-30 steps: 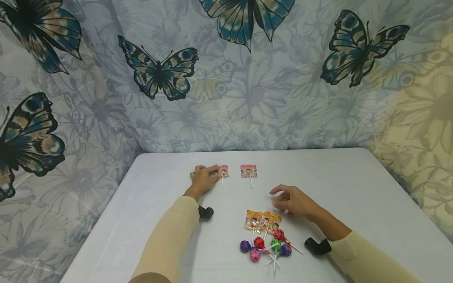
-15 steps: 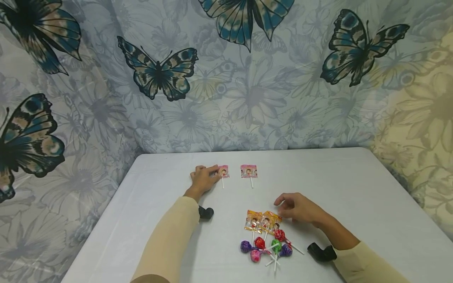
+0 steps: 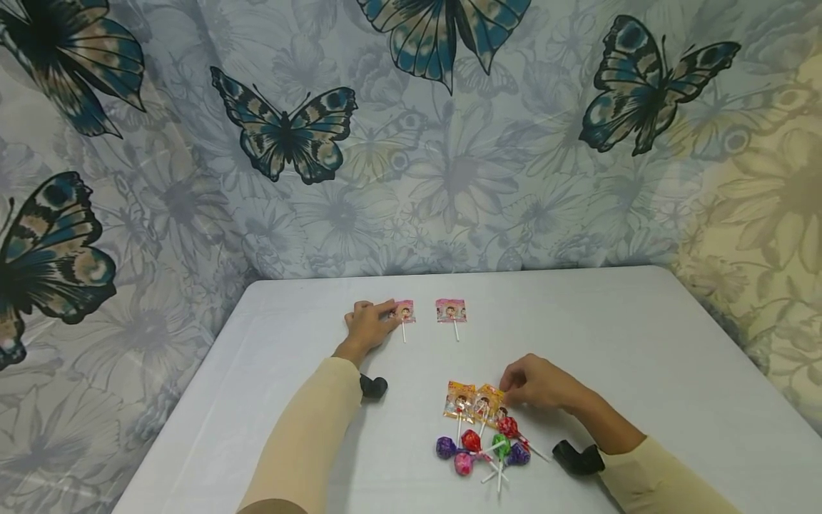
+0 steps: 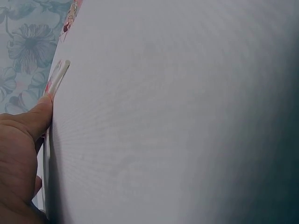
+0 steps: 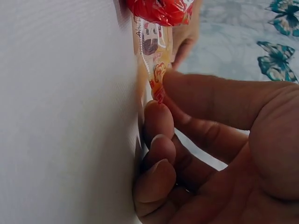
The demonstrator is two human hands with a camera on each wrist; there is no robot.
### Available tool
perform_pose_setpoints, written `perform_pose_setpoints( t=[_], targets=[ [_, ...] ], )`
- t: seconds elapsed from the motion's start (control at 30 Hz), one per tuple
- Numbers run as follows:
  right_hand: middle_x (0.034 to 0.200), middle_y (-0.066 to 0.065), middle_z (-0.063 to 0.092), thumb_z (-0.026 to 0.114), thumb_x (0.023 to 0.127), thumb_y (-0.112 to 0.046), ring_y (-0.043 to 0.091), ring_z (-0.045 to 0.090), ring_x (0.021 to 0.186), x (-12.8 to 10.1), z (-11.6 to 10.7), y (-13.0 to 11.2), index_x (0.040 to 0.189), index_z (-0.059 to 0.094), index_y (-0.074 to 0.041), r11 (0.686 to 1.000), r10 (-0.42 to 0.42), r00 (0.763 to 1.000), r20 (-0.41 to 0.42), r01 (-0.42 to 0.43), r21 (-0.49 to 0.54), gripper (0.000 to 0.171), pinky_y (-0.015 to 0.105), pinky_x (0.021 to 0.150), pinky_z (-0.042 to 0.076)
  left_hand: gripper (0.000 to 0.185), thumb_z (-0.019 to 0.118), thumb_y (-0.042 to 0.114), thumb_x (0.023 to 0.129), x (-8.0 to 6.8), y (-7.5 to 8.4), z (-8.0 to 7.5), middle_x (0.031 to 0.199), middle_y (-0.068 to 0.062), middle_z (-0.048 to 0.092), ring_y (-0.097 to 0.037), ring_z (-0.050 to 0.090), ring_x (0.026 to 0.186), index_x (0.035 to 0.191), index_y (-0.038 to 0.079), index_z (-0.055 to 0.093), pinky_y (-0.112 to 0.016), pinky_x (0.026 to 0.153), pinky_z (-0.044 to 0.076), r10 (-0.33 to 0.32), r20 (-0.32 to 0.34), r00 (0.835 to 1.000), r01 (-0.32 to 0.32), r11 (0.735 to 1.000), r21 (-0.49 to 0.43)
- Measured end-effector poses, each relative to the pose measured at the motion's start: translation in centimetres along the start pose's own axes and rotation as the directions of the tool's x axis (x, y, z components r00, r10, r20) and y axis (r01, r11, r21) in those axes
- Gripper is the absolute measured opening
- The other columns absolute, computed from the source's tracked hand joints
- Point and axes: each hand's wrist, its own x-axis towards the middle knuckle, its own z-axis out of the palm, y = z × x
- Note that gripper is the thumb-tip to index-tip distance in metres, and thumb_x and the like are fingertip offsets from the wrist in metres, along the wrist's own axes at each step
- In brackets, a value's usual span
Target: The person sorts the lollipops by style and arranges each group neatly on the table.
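Two orange-wrapped lollipops [image 3: 477, 402] lying side by side on the white table [image 3: 642, 343], just behind a loose heap of round foil-wrapped lollipops [image 3: 483, 450] in purple, pink, red and green. Right hand [image 3: 536, 383] down at the right edge of the orange pair, thumb and forefinger [image 5: 159, 116] closing on the corner of the nearer wrapper [image 5: 156, 70], remaining fingers curled against the tabletop; pinch looks just begun, wrapper not yet lifted. Farther back from the orange pair, two pink-wrapped lollipops set in a row: one [image 3: 452, 311] lying free, the other [image 3: 404, 311] to its left with the left hand [image 3: 367, 325] resting flat beside it, fingers fairly straight, a fingertip [image 4: 44, 105] pressing on the wrapper's edge. Judged as a sorting step: pink ones placed, orange ones next. Calls for firming the pinch on that corner, lifting clear without dragging the neighbouring orange one or the red lollipop touching it.
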Motion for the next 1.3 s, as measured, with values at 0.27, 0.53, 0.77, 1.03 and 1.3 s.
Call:
perform_pose_setpoints(
  t=[0.27, 0.53, 0.77, 1.03, 1.3],
  targets=[
    [0.072, 0.0, 0.057, 0.068, 0.079, 0.005, 0.017, 0.05, 0.067, -0.14, 0.21, -0.3, 0.074, 0.064, -0.01, 1.0, 0.011, 1.0, -0.008, -0.011, -0.01, 0.016, 0.03, 0.055, 0.043, 0.046, 0.066, 0.039, 0.091, -0.08, 0.15, -0.12, 0.129, -0.007, 0.058, -0.031, 0.03, 0.129, 0.134, 0.025, 0.06, -0.05, 0.097, 0.018, -0.001, -0.002, 1.0, 0.001, 1.0, 0.007],
    [0.069, -0.001, 0.057, 0.061, 0.085, 0.003, 0.017, 0.049, 0.067, -0.16, 0.13, -0.25, 0.076, 0.058, -0.008, 1.0, -0.005, 0.999, -0.036, 0.005, 0.0, 0.014, 0.032, 0.058, 0.04, 0.046, 0.067, 0.038, 0.091, -0.17, 0.24, -0.18, 0.13, -0.006, 0.058, -0.032, 0.03, 0.129, 0.134, 0.024, 0.06, -0.052, 0.097, 0.019, 0.005, -0.007, 1.0, -0.005, 1.0, 0.01],
    [0.074, 0.002, 0.061, 0.068, 0.086, -0.004, 0.018, 0.053, 0.068, -0.39, 0.04, -0.37, 0.085, 0.067, -0.005, 0.996, 0.051, 0.996, -0.073, -0.045, 0.079, 0.001, 0.034, 0.058, 0.044, 0.046, 0.065, 0.04, 0.091, -0.05, 0.15, -0.08, 0.131, -0.002, 0.058, -0.03, 0.03, 0.129, 0.135, 0.025, 0.059, -0.051, 0.098, 0.018, 0.004, 0.004, 1.0, -0.004, 1.0, 0.018],
    [0.076, 0.002, 0.06, 0.071, 0.082, -0.004, 0.018, 0.052, 0.066, -0.12, 0.01, -0.22, 0.086, 0.066, -0.005, 0.993, 0.044, 0.998, -0.053, -0.038, 0.114, 0.006, 0.033, 0.054, 0.045, 0.047, 0.067, 0.038, 0.091, -0.15, 0.14, -0.16, 0.131, -0.005, 0.057, -0.03, 0.029, 0.131, 0.135, 0.024, 0.059, -0.051, 0.098, 0.018, -0.015, 0.013, 1.0, 0.015, 1.0, -0.005],
    [0.07, 0.009, 0.065, 0.057, 0.091, -0.002, 0.022, 0.059, 0.058, -0.02, 0.03, -0.97, 0.096, 0.056, -0.003, 0.946, 0.191, 0.978, -0.082, -0.161, 0.283, 0.005, 0.033, 0.053, 0.049, 0.047, 0.067, 0.038, 0.091, -0.21, 0.35, -0.2, 0.131, -0.007, 0.057, -0.031, 0.028, 0.131, 0.135, 0.024, 0.059, -0.051, 0.098, 0.018, -0.019, 0.012, 1.0, 0.019, 1.0, -0.005]
  ],
)
